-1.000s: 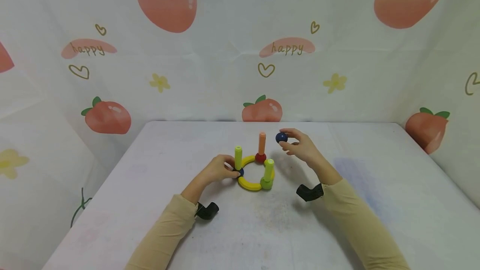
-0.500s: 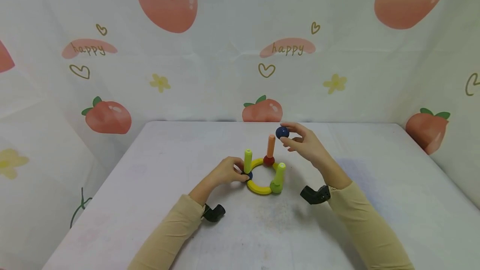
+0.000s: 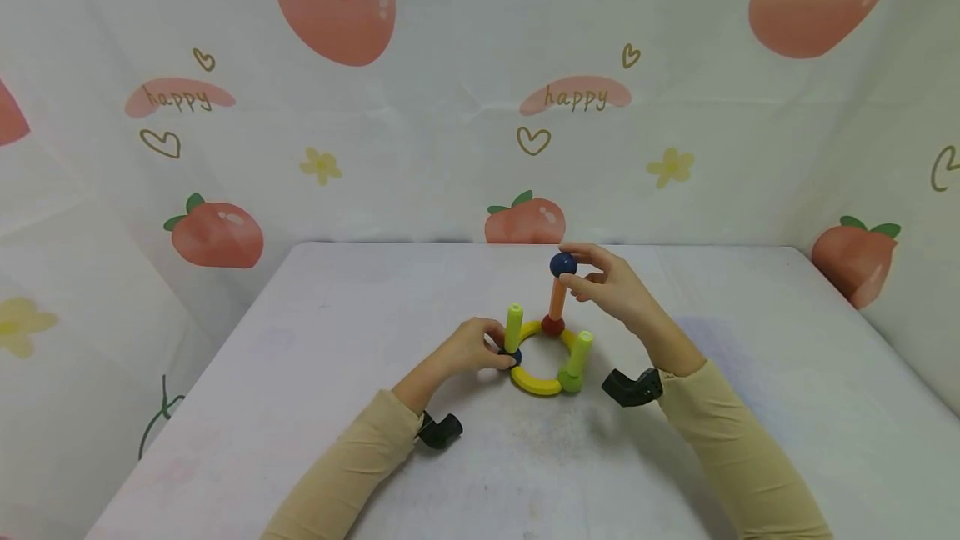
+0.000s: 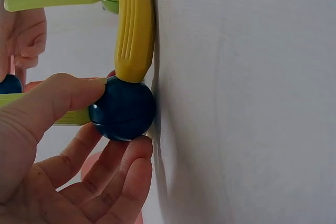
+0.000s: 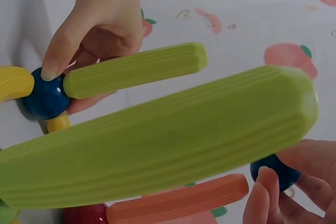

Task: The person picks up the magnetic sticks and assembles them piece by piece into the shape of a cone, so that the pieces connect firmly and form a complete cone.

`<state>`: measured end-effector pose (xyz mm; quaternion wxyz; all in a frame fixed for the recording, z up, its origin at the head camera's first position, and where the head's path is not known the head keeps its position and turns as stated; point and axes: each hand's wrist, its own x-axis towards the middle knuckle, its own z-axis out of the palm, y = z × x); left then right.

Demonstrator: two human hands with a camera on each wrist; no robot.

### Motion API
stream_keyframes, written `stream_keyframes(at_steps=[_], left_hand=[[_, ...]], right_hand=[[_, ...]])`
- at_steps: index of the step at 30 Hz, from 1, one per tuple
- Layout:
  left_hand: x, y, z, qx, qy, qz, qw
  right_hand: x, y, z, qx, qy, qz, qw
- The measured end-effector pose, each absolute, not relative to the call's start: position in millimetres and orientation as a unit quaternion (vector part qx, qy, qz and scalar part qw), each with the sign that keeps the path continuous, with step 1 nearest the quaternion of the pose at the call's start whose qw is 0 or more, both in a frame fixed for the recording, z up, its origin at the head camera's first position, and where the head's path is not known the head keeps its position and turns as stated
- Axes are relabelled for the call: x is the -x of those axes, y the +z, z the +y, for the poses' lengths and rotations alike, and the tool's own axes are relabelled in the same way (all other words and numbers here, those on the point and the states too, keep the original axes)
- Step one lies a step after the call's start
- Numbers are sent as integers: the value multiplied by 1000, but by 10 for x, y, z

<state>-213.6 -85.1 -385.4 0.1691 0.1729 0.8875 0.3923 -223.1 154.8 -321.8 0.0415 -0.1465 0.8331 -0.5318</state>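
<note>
In the head view my left hand (image 3: 474,347) pinches a dark blue ball (image 4: 123,108) at the left of a ring made of curved yellow rods (image 3: 536,382). A light green rod (image 3: 513,327) stands up from that ball. My right hand (image 3: 611,282) holds another dark blue ball (image 3: 563,265) between thumb and fingers, at the top end of an upright orange rod (image 3: 557,298). Whether ball and rod touch I cannot tell. The orange rod rises from a red ball (image 3: 553,325) at the back. A second green rod (image 3: 581,352) leans slightly from a green ball (image 3: 570,380) at the right.
The ring lies on a white table (image 3: 360,298). Behind it hangs a white cloth (image 3: 435,157) printed with peaches. Dark curved pieces (image 3: 633,387) stick out at both wrists. A green cord (image 3: 163,408) hangs at the left.
My left hand has slid the whole ring to the right, bringing the orange rod under the ball in my right hand. The right hand rose a little.
</note>
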Motion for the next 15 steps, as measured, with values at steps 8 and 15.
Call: stream_keyframes(at_steps=[8,15], left_hand=[[2124,-3859,-833,-172,394,886,171],[2121,-3864,-832,-176,396,885,172]], right_hand=[[2232,-3243,1571,143,-521,841,43],[2220,-3244,1582,145,-520,841,42]])
